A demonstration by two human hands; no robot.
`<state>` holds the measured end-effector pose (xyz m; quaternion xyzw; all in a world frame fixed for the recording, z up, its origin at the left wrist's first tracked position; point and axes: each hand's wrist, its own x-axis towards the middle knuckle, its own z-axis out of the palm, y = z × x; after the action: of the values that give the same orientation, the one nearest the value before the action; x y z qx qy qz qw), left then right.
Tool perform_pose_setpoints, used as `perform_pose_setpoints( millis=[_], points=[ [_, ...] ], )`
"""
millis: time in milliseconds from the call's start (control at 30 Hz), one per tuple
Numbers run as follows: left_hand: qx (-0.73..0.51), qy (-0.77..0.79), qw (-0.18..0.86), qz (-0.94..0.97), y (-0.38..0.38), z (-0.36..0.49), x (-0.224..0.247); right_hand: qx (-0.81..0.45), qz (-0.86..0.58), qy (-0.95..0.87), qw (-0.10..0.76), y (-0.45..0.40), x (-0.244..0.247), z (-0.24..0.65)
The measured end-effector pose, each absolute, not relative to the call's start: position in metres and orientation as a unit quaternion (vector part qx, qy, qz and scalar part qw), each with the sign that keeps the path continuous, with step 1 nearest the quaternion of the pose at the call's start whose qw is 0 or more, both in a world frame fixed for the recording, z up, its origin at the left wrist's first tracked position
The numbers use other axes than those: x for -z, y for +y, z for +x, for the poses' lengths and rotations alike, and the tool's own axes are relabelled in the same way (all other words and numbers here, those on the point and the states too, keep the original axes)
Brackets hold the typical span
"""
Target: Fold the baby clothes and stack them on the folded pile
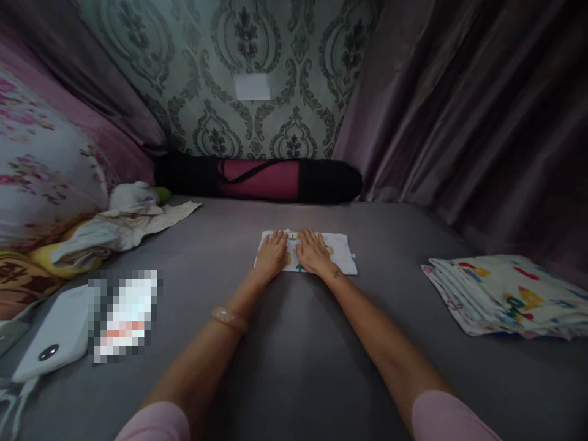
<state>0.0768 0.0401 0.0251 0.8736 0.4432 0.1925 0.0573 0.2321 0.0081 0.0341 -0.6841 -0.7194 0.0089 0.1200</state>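
Note:
A folded white cloth (pixel 340 250) with a coloured print lies flat on the grey bed sheet (pixel 294 355), in the middle of the head view. My left hand (pixel 273 252) rests palm down on its left part, fingers stretched away from me. Close beside it, my right hand (pixel 313 251) presses flat on the cloth's middle, fingers extended and slightly spread. Neither hand grips the fabric. The cloth's right end shows past my right hand, with a small tag at its edge. What lies beneath my palms is hidden.
On the right sits a stack of folded printed cloths (pixel 509 294). A white power bank (pixel 59 331) with cables and a blurred-out bright object (pixel 126 315) lie at left, near crumpled cloths (pixel 124 229). A black and pink roll bag (pixel 260 179) lies along the wall.

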Motion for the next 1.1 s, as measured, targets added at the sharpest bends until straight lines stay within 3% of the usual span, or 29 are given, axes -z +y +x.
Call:
perform_pose_setpoints(
  millis=[300, 500, 700, 1100],
  points=[
    [-0.17, 0.438, 0.048, 0.881, 0.044, 0.11, -0.006, -0.012, -0.697, -0.71, 0.101, 0.006, -0.016, 0.248],
    [-0.136, 0.439, 0.066, 0.886, 0.048, 0.108, -0.01, -0.045, -0.694, -0.713, 0.095, 0.005, -0.02, 0.251],
    [-0.162, 0.477, 0.029, 0.864, 0.054, 0.1, -0.01, -0.005, -0.726, -0.678, 0.112, 0.002, -0.019, 0.26],
    [-0.102, 0.541, 0.007, 0.835, 0.055, 0.089, -0.011, 0.008, -0.77, -0.63, 0.103, -0.004, -0.022, 0.273]
  ],
)
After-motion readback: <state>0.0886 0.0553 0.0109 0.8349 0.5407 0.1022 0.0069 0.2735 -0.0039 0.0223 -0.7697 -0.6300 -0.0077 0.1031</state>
